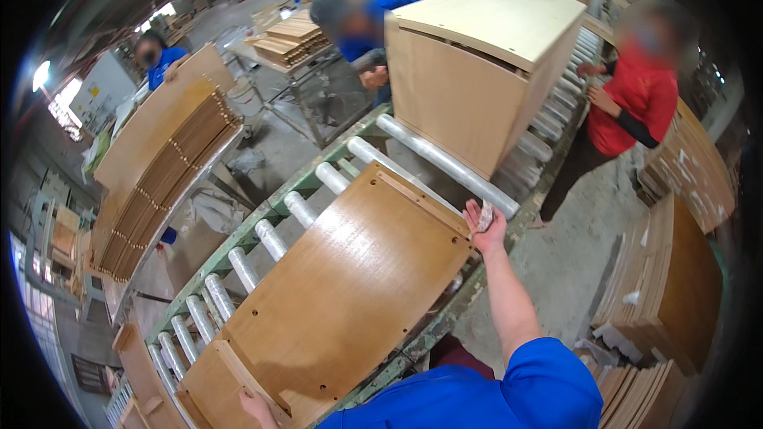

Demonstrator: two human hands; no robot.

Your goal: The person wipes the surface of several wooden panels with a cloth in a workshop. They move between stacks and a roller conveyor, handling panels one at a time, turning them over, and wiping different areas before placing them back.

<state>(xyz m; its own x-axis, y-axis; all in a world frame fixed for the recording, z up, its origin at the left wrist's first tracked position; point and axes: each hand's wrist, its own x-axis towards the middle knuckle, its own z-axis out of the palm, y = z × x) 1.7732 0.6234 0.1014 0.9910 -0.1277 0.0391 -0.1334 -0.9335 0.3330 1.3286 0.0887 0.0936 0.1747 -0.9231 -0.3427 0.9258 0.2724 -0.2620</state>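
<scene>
A long brown wooden panel lies slanted over the rollers before me, with small holes and a wooden strip across each end. My left hand is at the near-left end, its fingers closed against the near strip; part of it is cut off by the picture's lower edge. At the far right corner of the panel, my right hand is turned palm up with its fingers stretched out. Something whitish and crumpled shows at its thumb side; whether it is a wrapping or a loose piece, I cannot tell.
Plastic-wrapped rollers run in a green frame. Farther along stands a wooden cabinet, with a person in blue holding a dark tool and a person in red beside it. Panel stacks stand left and right.
</scene>
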